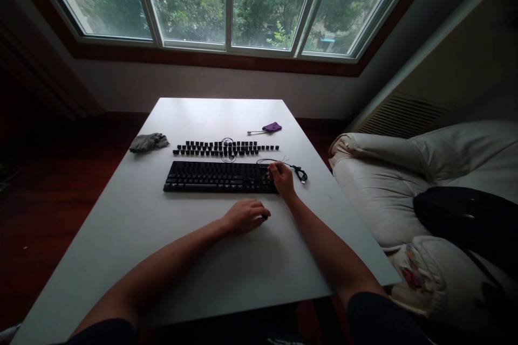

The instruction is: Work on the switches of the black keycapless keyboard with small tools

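Observation:
A black keyboard (206,178) lies on the white table, with keys in its lower rows and a darker upper part. Over its right end, my right hand (283,179) is closed in a pinch; a bit of a small red thing (270,172) shows at the fingers, its kind unclear. My left hand (244,216) rests low in front of the keyboard, fingers closed on a small black keycap (264,216). Behind the keyboard, several loose black keycaps (218,147) stand in rows.
A grey cloth (149,143) lies at the table's left edge. Toward the back right is a purple cloth or pouch (272,127) beside a thin stick. A coiled black USB cable (300,173) lies right of the keyboard. A pale sofa (376,194) stands alongside the table.

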